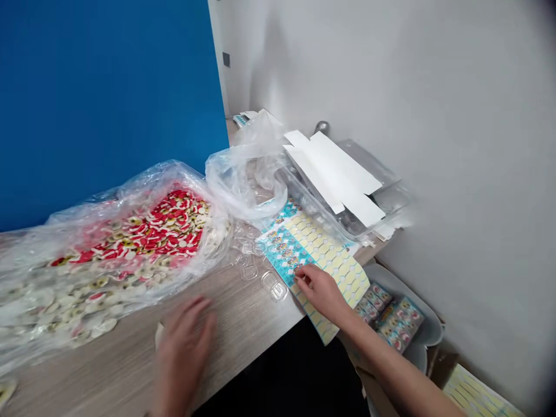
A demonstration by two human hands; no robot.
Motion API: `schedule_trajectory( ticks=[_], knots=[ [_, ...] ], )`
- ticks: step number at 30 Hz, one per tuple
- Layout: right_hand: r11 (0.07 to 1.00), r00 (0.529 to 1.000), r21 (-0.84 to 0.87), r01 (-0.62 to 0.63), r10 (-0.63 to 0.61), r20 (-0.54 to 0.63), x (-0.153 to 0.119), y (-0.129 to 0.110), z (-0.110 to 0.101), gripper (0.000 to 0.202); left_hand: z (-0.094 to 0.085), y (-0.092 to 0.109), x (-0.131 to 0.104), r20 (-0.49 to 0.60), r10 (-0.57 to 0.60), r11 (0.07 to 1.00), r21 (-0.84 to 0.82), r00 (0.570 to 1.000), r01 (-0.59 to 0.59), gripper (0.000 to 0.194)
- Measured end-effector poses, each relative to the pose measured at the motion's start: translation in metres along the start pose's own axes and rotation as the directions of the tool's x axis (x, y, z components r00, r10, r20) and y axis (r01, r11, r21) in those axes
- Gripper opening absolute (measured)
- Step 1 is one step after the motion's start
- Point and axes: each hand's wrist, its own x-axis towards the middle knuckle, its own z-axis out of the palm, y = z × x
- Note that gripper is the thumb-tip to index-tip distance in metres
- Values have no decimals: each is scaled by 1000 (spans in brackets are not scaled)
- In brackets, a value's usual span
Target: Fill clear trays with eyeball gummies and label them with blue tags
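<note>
My right hand (319, 289) rests over the sticker sheets (324, 249), its thumb and forefinger pinched at the blue printed part; whatever is between them is too small to make out. Blurred by motion, my left hand (186, 341) is over the wooden table with its fingers apart. A pale piece (159, 335) shows beside it, partly hidden. Clear plastic blister shells (274, 286) lie left of the sheets. Up and to the left, a clear plastic bag (174, 231) holds many red, white and olive pieces.
A clear bin (304, 188) with folded white card (334, 168) on it stands at the back. A blue panel (104, 104) rises behind the bag. Below the table's right edge, a grey container (428, 324) holds packed items (399, 324). More yellow sheets (473, 394) lie at lower right.
</note>
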Motion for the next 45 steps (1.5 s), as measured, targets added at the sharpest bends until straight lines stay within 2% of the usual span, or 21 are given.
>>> schedule_trajectory(
  ticks=[2,4,7,11,13,17,19,20,21,22,23,25,26,27,28,31,33,36,39,42,45],
  knots=[
    [999,1000,-20,27,-27,-13,3,5,1,9,38,26,21,117,143,988,47,983,-150,20],
    [996,996,-48,80,-81,-23,9,0,7,12,66,45,38,177,198,971,98,964,-217,18],
    [972,983,-151,181,-184,-2,26,-11,19,18,86,56,52,249,184,960,164,951,-229,18],
    [908,962,-316,274,-257,94,52,-15,36,11,87,46,51,251,143,964,182,957,-192,12],
    [902,955,-313,296,-272,120,60,-13,40,13,84,39,46,245,128,972,159,961,-170,14],
    [960,960,-67,273,-268,84,61,-13,29,16,77,36,38,234,61,997,40,970,-72,14],
    [962,965,93,256,-261,36,57,-21,21,15,71,43,38,172,-38,994,-99,984,55,13],
    [950,960,154,273,-280,22,54,-27,18,15,67,48,39,144,-131,965,-207,981,159,16],
    [929,947,200,311,-321,24,50,-35,16,14,63,54,40,151,-251,892,-348,956,289,22],
    [902,923,232,363,-382,43,45,-43,15,15,59,61,43,211,-375,751,-502,903,429,29],
    [870,887,247,426,-455,75,40,-52,17,15,55,67,45,326,-467,539,-632,822,557,37],
    [804,800,221,551,-585,133,31,-70,23,16,47,73,50,571,-481,73,-730,665,680,46],
    [776,762,190,602,-629,152,28,-78,27,16,43,73,52,641,-443,-89,-728,627,680,44],
    [752,735,161,639,-659,163,27,-84,31,16,40,70,54,667,-416,-182,-727,618,662,39],
    [733,713,150,663,-680,171,27,-90,35,15,37,65,56,665,-411,-221,-737,624,639,33],
    [715,694,233,659,-697,178,47,-105,44,15,29,42,65,573,-504,-197,-804,646,560,27],
    [739,734,283,611,-663,146,73,-115,51,17,22,24,77,470,-611,-135,-854,637,502,33],
    [808,811,225,544,-575,105,126,-135,69,18,12,-1,99,308,-729,-35,-908,611,417,40],
    [835,814,89,543,-550,186,175,-156,100,20,8,-22,111,193,-793,21,-940,579,341,41],
    [826,790,-43,563,-521,323,207,-171,134,20,10,-36,108,186,-812,-7,-951,552,310,41],
    [820,789,-103,563,-496,364,225,-176,158,16,12,-43,101,223,-804,-34,-943,552,332,37]
  ],
)
